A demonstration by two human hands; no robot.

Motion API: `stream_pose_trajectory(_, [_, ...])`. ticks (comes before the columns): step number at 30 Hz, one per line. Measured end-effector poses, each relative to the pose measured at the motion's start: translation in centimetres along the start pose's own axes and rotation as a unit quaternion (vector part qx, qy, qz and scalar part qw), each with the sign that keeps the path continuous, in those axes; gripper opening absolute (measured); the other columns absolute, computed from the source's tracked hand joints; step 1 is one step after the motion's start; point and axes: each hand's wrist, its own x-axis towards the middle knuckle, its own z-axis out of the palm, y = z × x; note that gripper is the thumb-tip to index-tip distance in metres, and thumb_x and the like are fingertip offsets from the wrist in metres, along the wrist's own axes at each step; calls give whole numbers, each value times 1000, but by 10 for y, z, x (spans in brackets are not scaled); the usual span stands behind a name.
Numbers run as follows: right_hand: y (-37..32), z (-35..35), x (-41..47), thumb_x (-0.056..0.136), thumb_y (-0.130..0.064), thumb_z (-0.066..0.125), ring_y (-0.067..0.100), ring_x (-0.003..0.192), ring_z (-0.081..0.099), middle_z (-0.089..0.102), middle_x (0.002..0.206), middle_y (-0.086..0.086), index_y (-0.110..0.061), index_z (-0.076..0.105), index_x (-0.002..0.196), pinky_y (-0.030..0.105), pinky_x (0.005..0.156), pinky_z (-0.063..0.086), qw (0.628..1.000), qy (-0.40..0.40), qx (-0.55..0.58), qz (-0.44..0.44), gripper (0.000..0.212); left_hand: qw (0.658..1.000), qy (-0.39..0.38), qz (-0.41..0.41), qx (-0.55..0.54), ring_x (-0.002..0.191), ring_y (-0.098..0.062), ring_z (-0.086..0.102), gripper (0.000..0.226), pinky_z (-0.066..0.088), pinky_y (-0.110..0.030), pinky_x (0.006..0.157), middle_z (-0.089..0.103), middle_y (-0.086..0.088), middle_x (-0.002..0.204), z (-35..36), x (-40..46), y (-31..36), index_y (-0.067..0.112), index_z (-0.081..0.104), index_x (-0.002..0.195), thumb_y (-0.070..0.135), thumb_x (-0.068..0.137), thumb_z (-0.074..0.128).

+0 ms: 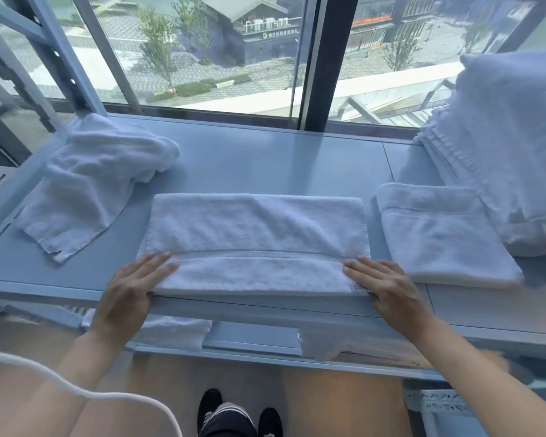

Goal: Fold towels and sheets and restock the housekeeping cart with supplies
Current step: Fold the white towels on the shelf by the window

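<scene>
A white towel (252,234), folded into a wide rectangle, lies at the front edge of the pale blue shelf top (265,165). My left hand (133,291) rests on its near left corner, fingers on top and thumb under the edge. My right hand (388,288) holds the near right corner the same way. A smaller folded towel (438,234) lies just to the right. An unfolded, crumpled towel (89,181) lies at the left. A tall stack of folded white linen (511,146) stands at the far right.
A large window with a dark frame post (331,58) stands directly behind the shelf. Metal rack uprights (60,52) rise at the left. A lower shelf (252,339) holds more white cloth. A white cable (76,389) crosses the lower left. My shoes (237,414) are on the wooden floor.
</scene>
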Motion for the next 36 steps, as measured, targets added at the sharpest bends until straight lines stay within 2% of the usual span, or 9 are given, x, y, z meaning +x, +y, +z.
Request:
stream_pose_trajectory(4, [-8,1,-1,82,3,34,26,132,60,63,142,0,-13,70,132,44,95,54,1000,0,-2,-8,64,998,55,-28,-32,137,-30,53,83,46,-49,111,60,-5,144,-11,12,-4,12,68,134,-33,69,44])
stream_pose_trajectory(7, [-12,-2,-2,80,5,35,25,132,60,63,141,-1,-14,71,131,41,95,54,1000,4,2,7,66,996,93,10,-7,139,-25,52,72,44,-41,112,60,0,145,-19,23,-12,15,69,133,-20,79,37])
stream_pose_trajectory(14, [-20,-11,-3,63,17,55,26,131,61,65,139,-2,-15,72,129,42,99,50,999,-15,22,41,76,1000,5,6,1,136,-41,53,81,49,-61,103,62,-12,140,-9,-2,-3,5,68,131,-13,62,32])
stream_pose_trajectory(17, [-25,-27,2,61,1,64,22,136,56,61,143,-11,-23,71,130,57,106,43,994,-95,15,49,74,990,-92,-104,30,146,-29,43,72,39,-59,108,54,2,152,-25,5,-1,26,70,132,9,72,34])
stream_pose_trajectory(19, [-36,-36,20,67,-13,60,20,136,54,60,143,-12,-27,69,128,56,109,39,994,-95,31,49,63,973,-160,-157,44,151,-20,31,65,31,-56,115,41,7,161,-27,26,9,34,67,130,28,76,32])
stream_pose_trajectory(23, [-99,-11,99,96,-43,44,14,155,24,29,168,-7,-25,39,158,45,124,18,991,-95,77,57,64,987,-147,-62,-24,153,-18,25,63,27,-54,119,31,2,166,10,90,77,25,44,154,39,93,34])
stream_pose_trajectory(26, [-129,33,159,105,-47,39,17,159,5,6,173,-4,-23,15,165,45,127,5,980,-164,76,81,69,979,-185,-81,20,158,-17,6,65,13,-58,124,6,5,172,49,125,91,24,14,164,45,106,34])
stream_pose_trajectory(29, [-105,58,171,106,-56,32,17,159,2,3,173,-4,-23,11,166,44,128,3,972,-194,36,130,71,979,-173,-84,59,159,-16,1,69,4,-52,126,2,8,173,59,131,48,31,11,164,61,103,24])
stream_pose_trajectory(36, [-4,52,129,102,-63,23,11,159,-1,2,173,-6,-24,10,166,35,128,0,957,-141,-5,254,75,981,-152,-103,56,158,-12,-4,79,-1,-46,127,-3,13,172,47,116,-21,37,8,163,74,93,7])
